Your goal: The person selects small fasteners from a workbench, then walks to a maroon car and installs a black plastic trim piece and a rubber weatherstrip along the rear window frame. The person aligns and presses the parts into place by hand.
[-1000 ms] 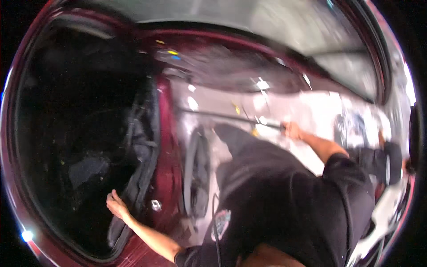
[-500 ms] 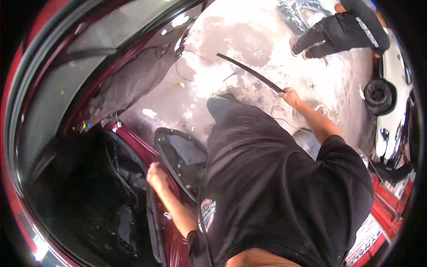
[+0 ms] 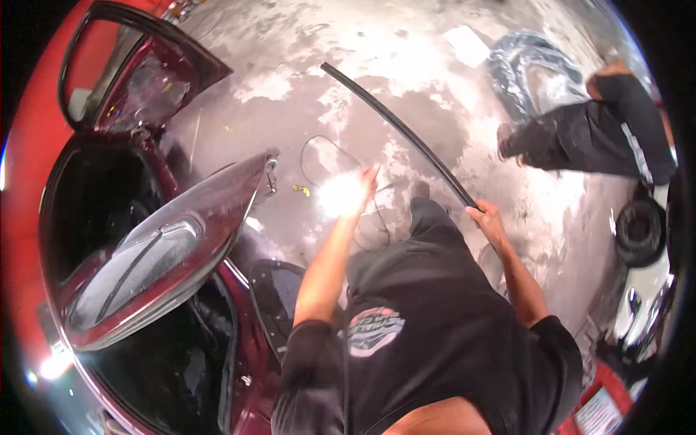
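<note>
Long black rubber strip (image 3: 406,134) gripped at near end by right hand (image 3: 487,221), fingers closed round it; strip extended over stained concrete floor (image 3: 449,80). Left hand (image 3: 346,194) raised, overexposed; grip cannot be told. Step judged: strip carried beside open maroon car door (image 3: 174,232). Next move likely requires second hand on strip for control.

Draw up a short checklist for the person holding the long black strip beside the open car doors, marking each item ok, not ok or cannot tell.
1. Right hand closed on the long black strip: ok.
2. Left hand free of any object: cannot tell, glare washes it out.
3. Far end of the strip off the concrete floor: cannot tell.
4. Strip apart from the dark red car door: ok.
5. Floor underfoot free of trip hazards: not ok, a thin black cable loops there.
6. Crouching person beyond the strip's end: ok, apart from it.
</note>
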`<state>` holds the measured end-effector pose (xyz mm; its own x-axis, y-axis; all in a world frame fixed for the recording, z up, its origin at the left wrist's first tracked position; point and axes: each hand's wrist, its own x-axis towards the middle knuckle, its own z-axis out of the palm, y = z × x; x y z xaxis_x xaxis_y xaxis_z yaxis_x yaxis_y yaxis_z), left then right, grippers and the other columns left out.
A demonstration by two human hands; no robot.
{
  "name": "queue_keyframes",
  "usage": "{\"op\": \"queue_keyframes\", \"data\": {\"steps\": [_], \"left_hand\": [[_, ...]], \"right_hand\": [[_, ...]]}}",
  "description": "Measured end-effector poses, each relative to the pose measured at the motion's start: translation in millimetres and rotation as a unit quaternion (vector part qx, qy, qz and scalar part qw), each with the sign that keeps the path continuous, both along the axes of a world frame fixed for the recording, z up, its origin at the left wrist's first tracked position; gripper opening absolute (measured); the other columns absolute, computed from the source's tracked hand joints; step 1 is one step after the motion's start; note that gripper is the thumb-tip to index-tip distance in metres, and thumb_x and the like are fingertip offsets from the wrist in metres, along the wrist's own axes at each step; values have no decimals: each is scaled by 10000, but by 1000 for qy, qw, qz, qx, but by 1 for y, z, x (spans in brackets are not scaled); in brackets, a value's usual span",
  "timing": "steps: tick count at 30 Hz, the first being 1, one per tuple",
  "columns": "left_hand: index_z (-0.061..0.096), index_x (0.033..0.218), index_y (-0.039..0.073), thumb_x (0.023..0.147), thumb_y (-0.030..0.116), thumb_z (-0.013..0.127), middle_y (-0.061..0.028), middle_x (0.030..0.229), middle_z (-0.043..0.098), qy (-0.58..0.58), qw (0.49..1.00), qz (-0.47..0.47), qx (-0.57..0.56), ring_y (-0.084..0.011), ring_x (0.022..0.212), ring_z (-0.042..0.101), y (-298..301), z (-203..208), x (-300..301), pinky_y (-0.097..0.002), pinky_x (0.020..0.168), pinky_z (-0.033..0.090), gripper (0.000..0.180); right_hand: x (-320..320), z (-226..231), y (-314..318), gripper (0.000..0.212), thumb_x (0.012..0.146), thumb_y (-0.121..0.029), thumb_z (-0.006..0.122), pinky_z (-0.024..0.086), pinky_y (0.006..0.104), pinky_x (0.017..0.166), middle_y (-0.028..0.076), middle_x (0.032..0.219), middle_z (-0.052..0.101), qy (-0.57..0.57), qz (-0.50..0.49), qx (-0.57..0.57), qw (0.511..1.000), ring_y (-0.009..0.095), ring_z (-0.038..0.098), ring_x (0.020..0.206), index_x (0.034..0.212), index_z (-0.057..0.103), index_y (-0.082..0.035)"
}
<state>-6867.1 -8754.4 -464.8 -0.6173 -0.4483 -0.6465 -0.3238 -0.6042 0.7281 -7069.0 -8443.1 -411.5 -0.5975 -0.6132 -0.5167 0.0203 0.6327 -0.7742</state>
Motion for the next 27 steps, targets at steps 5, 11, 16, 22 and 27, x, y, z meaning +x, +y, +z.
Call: {"op": "queue_keyframes", "data": {"steps": [5, 11, 16, 22, 27], "left_hand": [[549, 830, 156, 943, 392, 647, 55, 575, 432, 88, 983, 149, 57, -44, 419, 337, -67, 21, -110, -218, 360, 265, 280], [609, 1026, 152, 973, 381, 606, 88, 546, 264, 222, 935, 259, 94, -57, 420, 219, -172, 33, -161, -229, 373, 182, 235], [625, 1048, 164, 974, 390, 597, 93, 531, 236, 315, 884, 320, 130, -51, 415, 195, -258, 12, -177, -230, 370, 170, 239], [633, 1061, 121, 984, 393, 577, 86, 529, 256, 379, 851, 353, 88, -49, 409, 233, -392, 13, -169, -225, 362, 187, 289], [627, 1081, 111, 988, 366, 583, 84, 550, 288, 300, 869, 393, 29, -43, 424, 245, -482, 56, -122, -225, 375, 180, 275]], "right_hand": [[-105, 16, -57, 304, 827, -263, 712, 410, 336, 598, 15, 697, 528, 106, 139, -37, 984, 128, 471, 668, 879, 638, 28], [-164, 44, -166, 381, 804, -231, 736, 448, 325, 629, 81, 728, 604, 77, 165, -92, 979, 154, 546, 681, 1055, 654, 44], [-182, 67, -290, 373, 817, -218, 731, 457, 311, 628, 99, 732, 617, 157, 248, -74, 953, 159, 551, 659, 1096, 662, 19], [-237, 31, -444, 390, 807, -203, 740, 485, 321, 611, 141, 756, 619, 228, 367, -180, 884, 174, 588, 647, 1123, 649, 6], [-226, 63, -564, 410, 790, -167, 761, 508, 395, 762, 198, 934, 669, 258, 394, -177, 864, 337, 648, 848, 1145, 647, 4]]}}
